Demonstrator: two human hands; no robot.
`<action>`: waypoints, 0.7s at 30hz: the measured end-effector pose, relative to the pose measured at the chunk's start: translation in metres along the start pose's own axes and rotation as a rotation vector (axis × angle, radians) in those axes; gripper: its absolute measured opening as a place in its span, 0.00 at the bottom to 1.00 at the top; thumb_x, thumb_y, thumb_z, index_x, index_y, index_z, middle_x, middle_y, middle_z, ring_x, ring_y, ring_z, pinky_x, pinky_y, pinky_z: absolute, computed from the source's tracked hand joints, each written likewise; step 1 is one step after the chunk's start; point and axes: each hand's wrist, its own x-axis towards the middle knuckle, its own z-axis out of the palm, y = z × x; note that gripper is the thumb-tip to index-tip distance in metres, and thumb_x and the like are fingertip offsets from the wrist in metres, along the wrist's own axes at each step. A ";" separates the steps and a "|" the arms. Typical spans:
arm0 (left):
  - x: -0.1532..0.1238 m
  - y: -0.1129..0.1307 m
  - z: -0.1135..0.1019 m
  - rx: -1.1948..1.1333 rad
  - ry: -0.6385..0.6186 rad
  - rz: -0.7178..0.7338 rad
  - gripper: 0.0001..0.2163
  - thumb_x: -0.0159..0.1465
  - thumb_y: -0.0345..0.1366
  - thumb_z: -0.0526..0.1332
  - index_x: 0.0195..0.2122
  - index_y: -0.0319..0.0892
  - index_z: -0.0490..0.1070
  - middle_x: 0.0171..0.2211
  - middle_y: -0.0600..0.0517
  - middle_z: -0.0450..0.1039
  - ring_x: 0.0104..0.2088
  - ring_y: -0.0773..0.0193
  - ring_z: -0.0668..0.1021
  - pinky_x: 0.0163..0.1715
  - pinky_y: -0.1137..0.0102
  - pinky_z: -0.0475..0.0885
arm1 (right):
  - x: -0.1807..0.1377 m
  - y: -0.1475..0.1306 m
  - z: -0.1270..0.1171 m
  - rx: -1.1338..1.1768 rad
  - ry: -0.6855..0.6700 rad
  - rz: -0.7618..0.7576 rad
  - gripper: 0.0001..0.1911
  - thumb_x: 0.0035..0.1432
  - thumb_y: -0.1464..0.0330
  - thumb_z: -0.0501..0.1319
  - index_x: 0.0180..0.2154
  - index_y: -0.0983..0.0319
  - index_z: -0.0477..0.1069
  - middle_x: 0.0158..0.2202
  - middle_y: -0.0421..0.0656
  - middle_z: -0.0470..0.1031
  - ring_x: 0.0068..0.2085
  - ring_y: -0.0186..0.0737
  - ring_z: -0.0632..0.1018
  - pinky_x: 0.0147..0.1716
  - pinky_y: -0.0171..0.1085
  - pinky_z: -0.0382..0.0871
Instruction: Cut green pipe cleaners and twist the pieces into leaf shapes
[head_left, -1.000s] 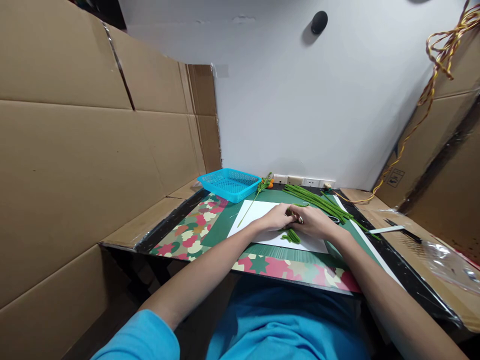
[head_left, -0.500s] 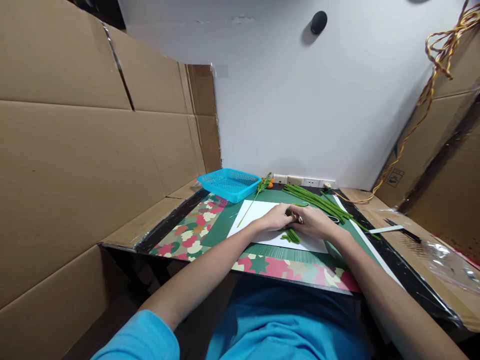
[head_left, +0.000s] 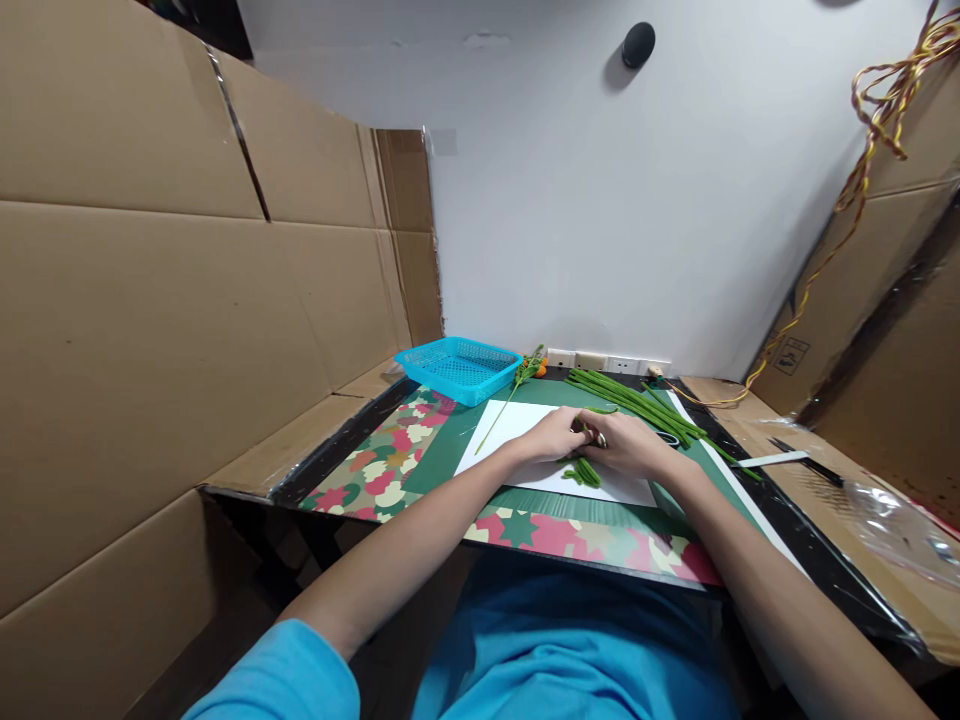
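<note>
My left hand and my right hand meet over a white sheet of paper. Both have curled fingers, closed on a green pipe cleaner whose end shows just above the fingers; most of it is hidden. Below the hands, a small bunch of short, bent green pipe cleaners lies on the paper. Beyond my right hand is a pile of long green pipe cleaners. A scissors handle peeks out beside the right wrist.
A blue plastic basket stands at the back left. Next to it lies a green stem with small orange pieces near its top. At right are a white strip, a black pen-like tool and a clear plastic bag. Cardboard walls flank the table.
</note>
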 end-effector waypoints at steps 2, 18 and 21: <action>0.000 0.001 0.000 0.013 0.003 -0.001 0.10 0.59 0.29 0.59 0.40 0.37 0.78 0.38 0.47 0.80 0.37 0.61 0.79 0.38 0.69 0.72 | 0.000 0.000 0.000 0.000 0.005 -0.008 0.11 0.64 0.62 0.61 0.46 0.58 0.69 0.35 0.42 0.78 0.34 0.41 0.75 0.30 0.35 0.50; -0.002 0.001 0.000 0.045 0.007 0.029 0.10 0.59 0.28 0.59 0.39 0.37 0.77 0.38 0.46 0.80 0.38 0.60 0.79 0.39 0.68 0.71 | 0.000 -0.001 0.000 -0.002 0.001 -0.002 0.08 0.64 0.63 0.61 0.43 0.58 0.69 0.34 0.42 0.77 0.33 0.41 0.74 0.29 0.35 0.47; -0.002 0.002 -0.001 0.048 0.008 0.030 0.10 0.59 0.28 0.58 0.40 0.37 0.77 0.39 0.47 0.80 0.39 0.60 0.80 0.39 0.68 0.71 | 0.000 -0.002 -0.001 -0.002 -0.008 0.007 0.09 0.64 0.63 0.61 0.44 0.58 0.69 0.34 0.43 0.77 0.33 0.41 0.75 0.29 0.35 0.48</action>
